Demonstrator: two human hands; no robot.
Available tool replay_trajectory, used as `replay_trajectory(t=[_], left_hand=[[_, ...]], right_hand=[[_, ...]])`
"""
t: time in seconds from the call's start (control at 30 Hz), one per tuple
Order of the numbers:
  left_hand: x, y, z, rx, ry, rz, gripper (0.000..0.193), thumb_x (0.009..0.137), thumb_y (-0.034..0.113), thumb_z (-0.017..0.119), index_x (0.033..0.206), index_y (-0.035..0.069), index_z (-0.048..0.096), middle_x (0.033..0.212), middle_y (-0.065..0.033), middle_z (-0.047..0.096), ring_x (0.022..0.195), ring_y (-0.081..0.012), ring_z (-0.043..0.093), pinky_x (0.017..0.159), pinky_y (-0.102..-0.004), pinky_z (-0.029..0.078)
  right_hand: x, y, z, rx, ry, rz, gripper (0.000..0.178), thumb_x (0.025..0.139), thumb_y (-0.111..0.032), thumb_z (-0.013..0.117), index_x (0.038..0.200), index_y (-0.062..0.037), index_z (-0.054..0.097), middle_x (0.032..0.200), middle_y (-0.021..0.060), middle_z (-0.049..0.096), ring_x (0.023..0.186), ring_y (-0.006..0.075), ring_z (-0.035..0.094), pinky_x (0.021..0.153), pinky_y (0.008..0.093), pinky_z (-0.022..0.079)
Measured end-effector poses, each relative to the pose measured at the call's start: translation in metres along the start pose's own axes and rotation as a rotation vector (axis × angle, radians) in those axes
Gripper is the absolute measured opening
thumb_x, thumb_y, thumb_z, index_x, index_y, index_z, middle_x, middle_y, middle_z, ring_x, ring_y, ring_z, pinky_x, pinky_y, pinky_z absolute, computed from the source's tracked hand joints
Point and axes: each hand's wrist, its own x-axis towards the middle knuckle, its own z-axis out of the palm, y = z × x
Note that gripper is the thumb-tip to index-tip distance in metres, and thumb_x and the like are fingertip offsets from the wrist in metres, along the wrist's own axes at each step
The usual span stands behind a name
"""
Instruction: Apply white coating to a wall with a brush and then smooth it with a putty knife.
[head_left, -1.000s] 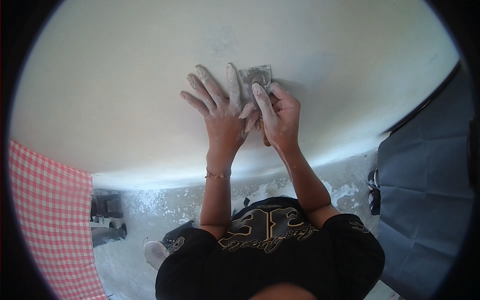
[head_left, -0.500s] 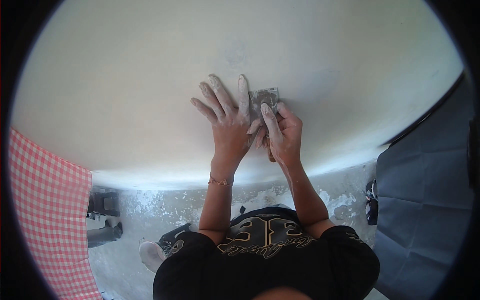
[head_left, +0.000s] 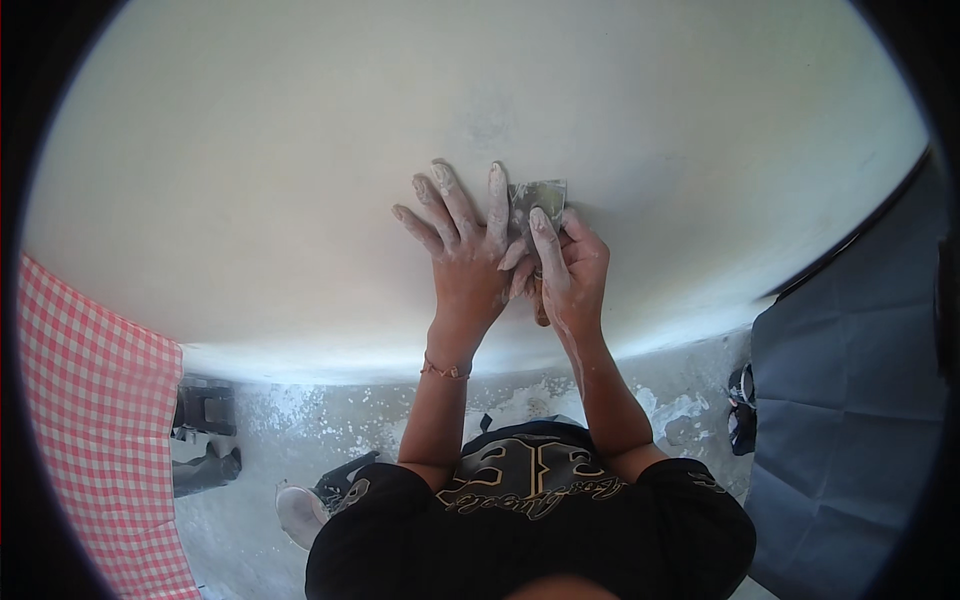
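Observation:
A putty knife with a short, wide metal blade is in my right hand. My right thumb lies along the blade, and the wooden handle's end shows below the fingers. The blade rests against a large pale, smooth wall surface. Just left of it, my left hand lies on the same surface with its fingers spread. Its thumb reaches toward the right hand's curled fingers. White powdery residue coats the fingers of both hands. A faint grey patch marks the surface above my fingertips.
A red-and-white checked cloth hangs at the left, and a dark blue-grey sheet at the right. White splatter covers the floor. A round pale container stands by my left side, and dark objects lie near the checked cloth.
Both hands and the putty knife have shifted slightly right and down in the picture. The left fingers stay spread, and the right hand keeps its grip.

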Motion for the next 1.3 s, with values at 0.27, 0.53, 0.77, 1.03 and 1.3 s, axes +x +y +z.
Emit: replay_trajectory(t=[0.27, 0.53, 0.77, 1.03, 1.3], left_hand=[[0.006, 0.003, -0.009, 0.245, -0.056, 0.157, 0.093, 0.098, 0.058, 0.056, 0.164, 0.003, 0.021, 0.163, -0.0471, -0.001, 0.15, -0.0683, -0.007, 0.113, -0.084, -0.001], [0.005, 0.007, -0.001, -0.111, 0.018, -0.003, 0.085, 0.093, 0.049, 0.067, 0.163, 0.013, 0.033, 0.166, -0.0398, 0.013, 0.15, -0.0672, 0.009, 0.112, -0.0856, 0.008], [0.006, 0.007, -0.004, 0.01, -0.021, 0.083, 0.086, 0.095, 0.05, 0.063, 0.165, 0.014, 0.029, 0.166, -0.0391, 0.012, 0.152, -0.0641, 0.007, 0.114, -0.0833, 0.005], [0.007, 0.006, -0.004, -0.072, -0.014, -0.007, 0.09, 0.094, 0.05, 0.065, 0.167, 0.016, 0.025, 0.167, -0.0389, 0.012, 0.154, -0.0608, 0.007, 0.117, -0.0804, 0.004], [0.006, 0.005, -0.009, -0.005, -0.122, 0.02, 0.09, 0.094, 0.047, 0.065, 0.168, 0.016, 0.023, 0.167, -0.0391, 0.011, 0.154, -0.0609, 0.009, 0.117, -0.0799, 0.005]], right_hand=[[0.014, -0.022, 0.003, -0.021, -0.001, -0.019, 0.02, 0.107, -0.019, 0.063, 0.1, -0.001, 0.063, 0.071, 0.0063, 0.071, 0.047, 0.0089, 0.06, 0.042, 0.0208, 0.038], [-0.001, -0.003, -0.01, -0.011, 0.007, 0.027, 0.021, 0.108, -0.02, 0.062, 0.097, -0.0023, 0.063, 0.071, 0.0074, 0.072, 0.047, 0.009, 0.059, 0.041, 0.0212, 0.037], [0.02, -0.023, 0.008, 0.038, 0.021, -0.037, 0.023, 0.107, -0.021, 0.063, 0.095, -0.0009, 0.064, 0.069, 0.0067, 0.07, 0.045, 0.0086, 0.056, 0.041, 0.022, 0.037], [0.0, -0.003, -0.002, 0.012, 0.022, 0.025, 0.025, 0.107, -0.022, 0.063, 0.097, 0.0003, 0.067, 0.068, 0.0063, 0.069, 0.045, 0.007, 0.052, 0.042, 0.0226, 0.037], [0.014, -0.019, 0.007, -0.006, 0.023, -0.013, 0.029, 0.108, -0.025, 0.062, 0.099, 0.0015, 0.07, 0.067, 0.0063, 0.069, 0.045, 0.0082, 0.052, 0.042, 0.0231, 0.037]])
